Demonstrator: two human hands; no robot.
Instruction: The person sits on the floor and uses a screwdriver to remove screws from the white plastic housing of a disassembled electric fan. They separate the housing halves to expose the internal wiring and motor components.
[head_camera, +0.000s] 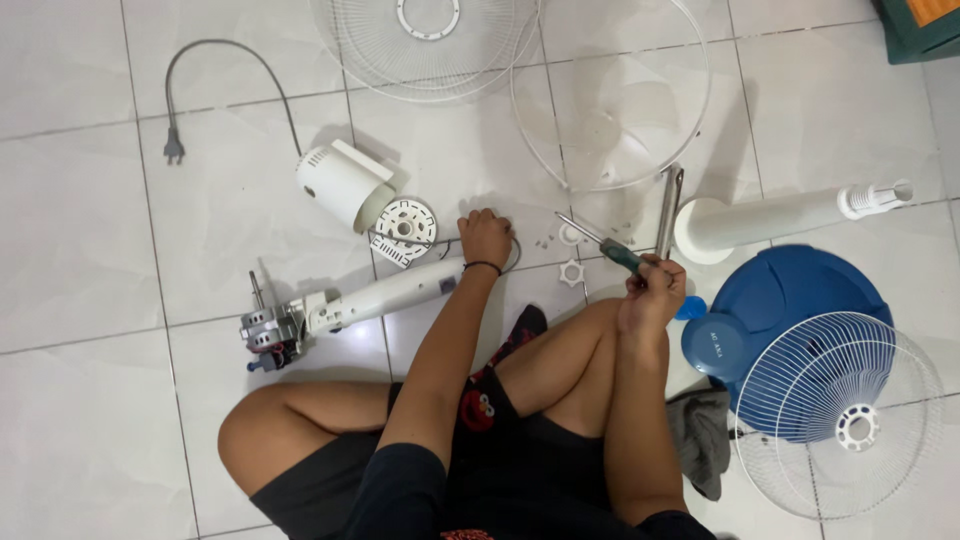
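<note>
The person sat cross-legged on the white tiled floor (90, 420), with bare tile open to the left and fan parts crowding the front and right. Two wire fan guards (430, 45) and a clear fan blade (610, 100) lay along the top edge, a third guard (845, 415) leaned over the blue fan base (775, 300) at the right, and the white stand pole (790, 215) lay beside it. A grey cloth (700, 440) sat by the right elbow.

The white motor cover (340, 185) lay on its side with its open end facing a round white disc (403, 228); whether anything was inside could not be told.

The left hand (485, 238) rested fingers down on the floor, touching the end of the white fan neck (385, 295), whose motor (270, 330) lay at the far end; its grip could not be told. The right hand (652, 292), raised above the knee, was clenched around a screwdriver (598, 240) with its tip pointing up-left. A small white nut (571, 272) lay between the hands
</note>
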